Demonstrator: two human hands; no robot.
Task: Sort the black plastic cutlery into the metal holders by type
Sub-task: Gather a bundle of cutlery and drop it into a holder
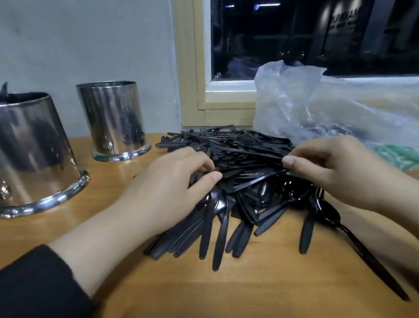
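Observation:
A big heap of black plastic cutlery (242, 181), with forks, spoons and knives mixed, lies in the middle of the wooden table (239, 294). My left hand (170, 187) rests on the heap's left side, fingers curled and pinching into the pieces. My right hand (334, 166) is on the right side, thumb and fingers pinching black pieces at the top of the heap. Two shiny metal holders stand at the left: the near large holder (25, 153) has black forks sticking out of it; the far smaller holder (114, 121) shows no contents from here.
A crumpled clear plastic bag (337, 113) lies behind and to the right of the heap, with something green (398, 156) under it. A grey wall and a window with a wooden frame (193, 59) close the back. One black knife (372, 261) lies apart at the right front.

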